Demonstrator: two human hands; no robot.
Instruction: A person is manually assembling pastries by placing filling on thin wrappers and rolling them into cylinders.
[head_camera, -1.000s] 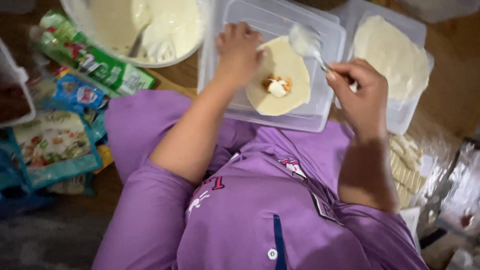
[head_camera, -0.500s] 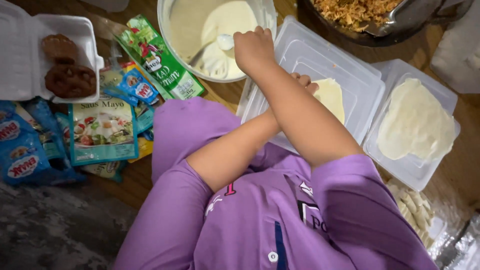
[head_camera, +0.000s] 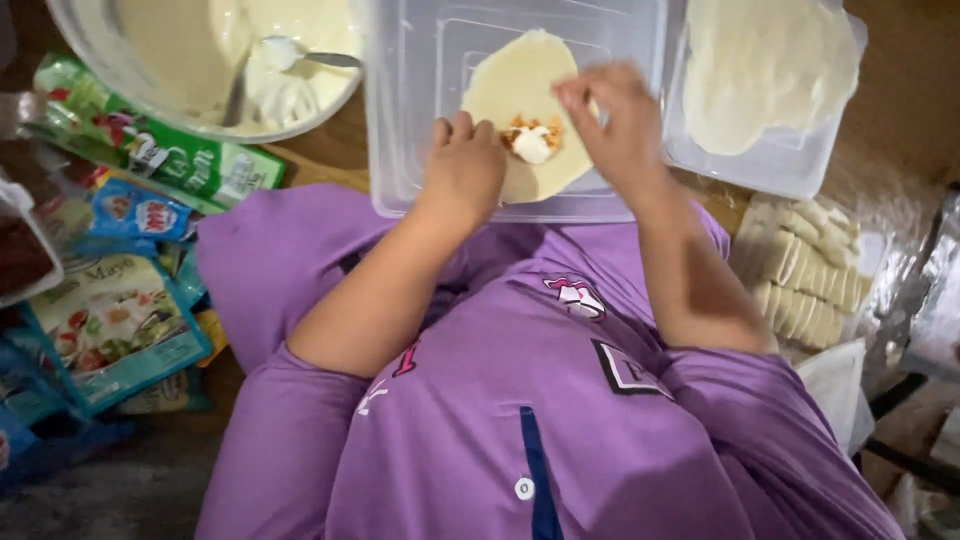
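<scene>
While my left hand (head_camera: 462, 168) presses down on the near-left edge of the round pale wrapper (head_camera: 520, 105), its fingers curled loosely and holding nothing, my right hand (head_camera: 612, 125) hovers over the wrapper's right side with fingertips pinched narrowly together (whether they grip the edge of the dough I cannot tell). That wrapper lies flat inside the clear plastic lid (head_camera: 420, 90) straight ahead of me, and a small mound of orange filling topped with white sauce (head_camera: 530, 140) sits near its middle, between my two hands. To the right, touching that lid, a second clear container (head_camera: 780, 165) holds a stack of more wrappers. At upper left a bowl of white sauce (head_camera: 150, 100) has a spoon (head_camera: 300, 55) resting in it. Green and blue sauce packets (head_camera: 130, 260) lie on the left.
</scene>
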